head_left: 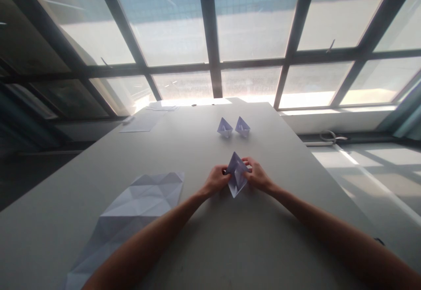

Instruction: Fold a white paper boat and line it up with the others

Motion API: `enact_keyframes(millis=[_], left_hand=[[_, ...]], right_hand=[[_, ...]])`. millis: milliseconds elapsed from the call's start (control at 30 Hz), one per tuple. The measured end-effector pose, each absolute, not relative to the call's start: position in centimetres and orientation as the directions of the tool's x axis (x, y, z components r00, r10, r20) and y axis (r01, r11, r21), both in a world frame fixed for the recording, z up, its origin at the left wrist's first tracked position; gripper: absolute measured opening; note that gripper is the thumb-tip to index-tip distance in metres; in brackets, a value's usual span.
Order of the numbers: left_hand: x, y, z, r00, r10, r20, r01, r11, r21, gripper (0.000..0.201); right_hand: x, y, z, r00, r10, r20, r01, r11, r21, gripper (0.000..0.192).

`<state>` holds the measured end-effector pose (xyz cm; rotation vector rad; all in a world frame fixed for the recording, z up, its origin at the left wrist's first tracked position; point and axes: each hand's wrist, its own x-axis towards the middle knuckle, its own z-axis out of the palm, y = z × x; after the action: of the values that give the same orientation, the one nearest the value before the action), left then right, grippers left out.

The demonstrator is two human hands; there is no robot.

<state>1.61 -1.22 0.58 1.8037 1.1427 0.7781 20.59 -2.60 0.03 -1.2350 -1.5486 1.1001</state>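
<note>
Nearest, at the left, a large creased sheet (131, 215) is laid flat on the grey table (296, 184). At mid-table, a diamond-shaped folded paper (236, 175) is pinched at its left edge by the left hand (216, 180) and at its right edge by the right hand (258, 177), both hands being closed on it, its lower point touching the tabletop. Beyond it, two small paper boats (225, 127) (242, 127) are set side by side. At the far left corner, flat sheets (141, 122) are stacked. Behind the table, a large window (250, 31) is seen.
</note>
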Motion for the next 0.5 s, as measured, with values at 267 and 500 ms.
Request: enact_keyframes(millis=[267, 500], left_hand=[[1.5, -1.1, 0.5, 0.262, 0.953, 0.15, 0.445, -0.257, 0.858, 0.048], [1.3, -0.5, 0.6, 0.036, 0.963, 0.267, 0.406, -0.258, 0.877, 0.035]], right_hand=[[21.3, -2.2, -0.4, -0.098, 0.983, 0.152, 0.398, 0.179, -0.9, 0.049], [22.0, -2.9, 0.9, 0.047, 0.944, 0.328, 0.636, 0.225, -0.738, 0.031]])
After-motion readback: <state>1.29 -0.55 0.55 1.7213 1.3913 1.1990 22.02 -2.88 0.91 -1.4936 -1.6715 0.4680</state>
